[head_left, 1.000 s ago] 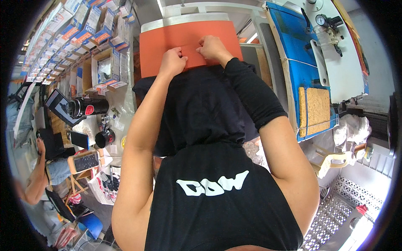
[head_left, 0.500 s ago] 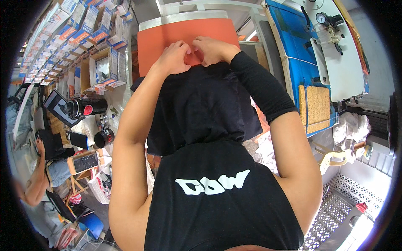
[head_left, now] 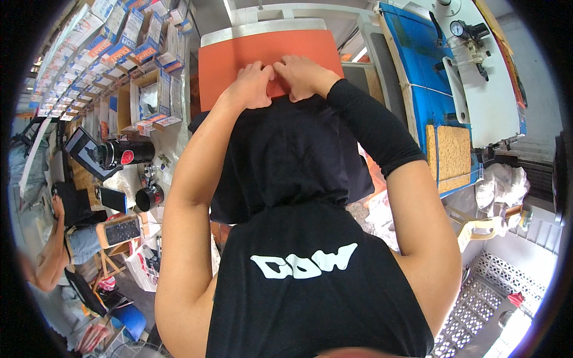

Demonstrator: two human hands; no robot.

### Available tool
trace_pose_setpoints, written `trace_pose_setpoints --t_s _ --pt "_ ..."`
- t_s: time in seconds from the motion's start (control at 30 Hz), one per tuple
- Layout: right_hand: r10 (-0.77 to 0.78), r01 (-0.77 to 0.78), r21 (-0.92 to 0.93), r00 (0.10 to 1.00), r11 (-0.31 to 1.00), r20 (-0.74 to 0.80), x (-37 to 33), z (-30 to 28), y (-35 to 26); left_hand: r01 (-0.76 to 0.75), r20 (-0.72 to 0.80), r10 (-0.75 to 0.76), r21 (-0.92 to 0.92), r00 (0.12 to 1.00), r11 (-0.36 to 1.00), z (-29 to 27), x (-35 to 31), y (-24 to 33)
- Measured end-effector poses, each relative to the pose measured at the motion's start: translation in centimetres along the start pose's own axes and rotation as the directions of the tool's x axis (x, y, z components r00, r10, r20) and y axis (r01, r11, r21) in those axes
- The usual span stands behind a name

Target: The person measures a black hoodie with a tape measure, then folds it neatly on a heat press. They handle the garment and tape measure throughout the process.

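An orange flat board (head_left: 227, 56) with a pale far edge lies in front of me. A black cloth (head_left: 286, 149), which looks like a garment, covers its near part and hangs loosely toward my body. My left hand (head_left: 255, 85) is over the board at the cloth's far edge, its fingers bent and its thumb by the cloth. Just right of it, my right hand (head_left: 301, 77) has its fingers bent inward. The fingertips of both hands nearly meet over the board. Anything they pinch is hidden or too small to make out.
A blue-covered table (head_left: 409, 48) carries a tan sponge-like block (head_left: 452, 156); beyond is a pressure gauge (head_left: 458, 28). Stacked cartons (head_left: 122, 45), a black flask (head_left: 128, 153) and a black mug (head_left: 149, 196) stand at left. Another person's arm (head_left: 51, 256) shows at far left.
Both hands have come slightly nearer to me, and their fingers have shifted at the cloth's far edge. The board shows a little lower and farther right in the picture.
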State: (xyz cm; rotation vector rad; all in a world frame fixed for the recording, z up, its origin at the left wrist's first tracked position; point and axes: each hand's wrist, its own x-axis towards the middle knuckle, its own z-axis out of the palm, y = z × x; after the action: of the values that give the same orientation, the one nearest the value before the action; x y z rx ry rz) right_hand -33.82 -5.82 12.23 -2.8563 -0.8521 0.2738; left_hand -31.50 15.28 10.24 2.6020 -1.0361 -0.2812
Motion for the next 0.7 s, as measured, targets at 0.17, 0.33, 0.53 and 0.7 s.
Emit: trace_pose_setpoints --t_s 0.17,0.33,0.53,0.7 --pt "0.019 -0.019 0.007 0.998 1.0 -0.057 -1.1 0.6 -0.5 -0.08 -0.023 0.079 -0.037 0.997 0.996 0.3 -0.4 -0.6" --pt "0.1 -0.098 0.103 0.995 0.99 -0.006 -1.4 0.7 0.2 0.02 -0.072 -0.028 -0.115 0.997 0.993 1.2 -1.2 -1.2" --pt "0.543 -0.493 0.434 0.84 0.754 0.011 0.2 1.9 0.0 0.331 -0.17 -0.475 -0.52 0.863 0.787 2.6 -1.5 -0.3" --pt "0.655 -0.586 0.484 0.755 0.65 0.033 0.3 2.2 -1.1 0.402 -0.243 -0.598 -0.545 0.764 0.735 3.9 -2.0 1.4"
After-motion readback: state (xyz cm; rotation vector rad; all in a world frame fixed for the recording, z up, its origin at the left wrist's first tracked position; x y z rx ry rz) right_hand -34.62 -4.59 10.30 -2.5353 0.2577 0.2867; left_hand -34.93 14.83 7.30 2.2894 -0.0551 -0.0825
